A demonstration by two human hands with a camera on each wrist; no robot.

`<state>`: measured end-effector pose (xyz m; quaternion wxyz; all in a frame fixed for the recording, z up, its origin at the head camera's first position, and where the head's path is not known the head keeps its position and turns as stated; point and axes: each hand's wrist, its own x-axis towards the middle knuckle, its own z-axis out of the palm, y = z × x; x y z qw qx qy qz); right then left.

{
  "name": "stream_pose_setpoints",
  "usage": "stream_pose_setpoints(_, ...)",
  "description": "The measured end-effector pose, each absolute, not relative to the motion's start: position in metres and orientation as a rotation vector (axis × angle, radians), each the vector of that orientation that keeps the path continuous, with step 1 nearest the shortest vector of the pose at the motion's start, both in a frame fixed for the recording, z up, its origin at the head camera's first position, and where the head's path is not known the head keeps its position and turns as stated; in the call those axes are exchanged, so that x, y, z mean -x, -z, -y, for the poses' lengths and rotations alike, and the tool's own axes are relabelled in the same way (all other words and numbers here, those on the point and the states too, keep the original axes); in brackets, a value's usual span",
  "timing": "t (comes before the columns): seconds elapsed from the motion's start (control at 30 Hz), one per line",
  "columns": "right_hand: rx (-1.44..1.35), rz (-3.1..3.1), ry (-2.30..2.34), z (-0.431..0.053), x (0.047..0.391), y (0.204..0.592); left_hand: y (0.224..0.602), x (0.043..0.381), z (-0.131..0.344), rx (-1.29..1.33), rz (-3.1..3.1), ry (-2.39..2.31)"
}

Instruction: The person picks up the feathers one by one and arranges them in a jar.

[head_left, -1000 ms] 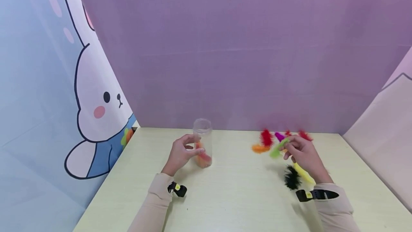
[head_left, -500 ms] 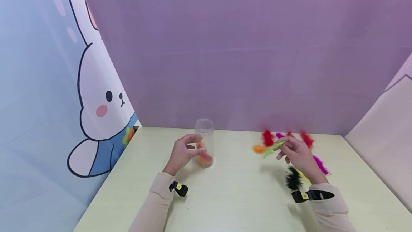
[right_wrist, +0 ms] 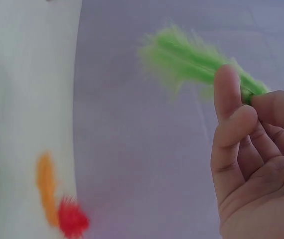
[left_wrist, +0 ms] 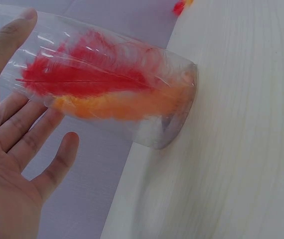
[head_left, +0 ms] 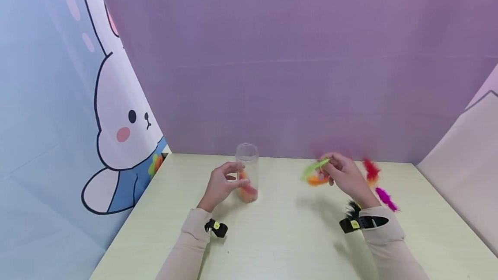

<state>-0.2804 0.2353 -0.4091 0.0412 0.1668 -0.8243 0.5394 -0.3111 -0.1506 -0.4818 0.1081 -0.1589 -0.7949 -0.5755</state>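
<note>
A clear plastic jar [head_left: 252, 167] stands upright on the table with its top uncovered. My left hand [head_left: 219, 186] holds it from the side, thumb and fingers around its wall. Through the wall, a red feather [left_wrist: 87, 74] and an orange feather [left_wrist: 112, 106] show inside. To the right, my right hand [head_left: 346, 177] pinches the quill end of a light green feather [right_wrist: 187, 59] between thumb and fingers. That feather is raised above the table and points left toward the jar. Another orange feather [head_left: 316, 181] lies just below it in the head view.
Right of the right hand lie a red feather [head_left: 371, 170] and a magenta feather [head_left: 386, 199]. A black feather [head_left: 353, 209] is partly hidden by the right wrist strap [head_left: 363, 223]. A purple cloth [head_left: 288, 98] hangs behind the table's back edge.
My right hand has moved left and slightly up with the green feather, uncovering the magenta feather and now covering other feathers at the back. The left hand and jar stay in place.
</note>
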Motion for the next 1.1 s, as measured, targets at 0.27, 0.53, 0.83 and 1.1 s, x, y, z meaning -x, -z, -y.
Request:
stream_pose_setpoints(0.27,-0.58,2.47,-1.721,-0.216,0.286,0.386,0.479,0.31,0.15,0.467,2.343,1.678)
stream_pose_setpoints(0.53,-0.631,2.388,-1.829,-0.198,0.287,0.365,0.481,0.31,0.15,0.437,2.355,1.686)
stream_pose_setpoints(0.83,-0.649,2.345,-1.841,-0.176,0.291,0.346,0.458,0.291,0.14,0.395,2.365,1.728)
stream_pose_setpoints(1.1,-0.705,2.302,-1.878,-0.154,0.297,0.332,0.466,0.299,0.143,0.403,2.37,1.738)
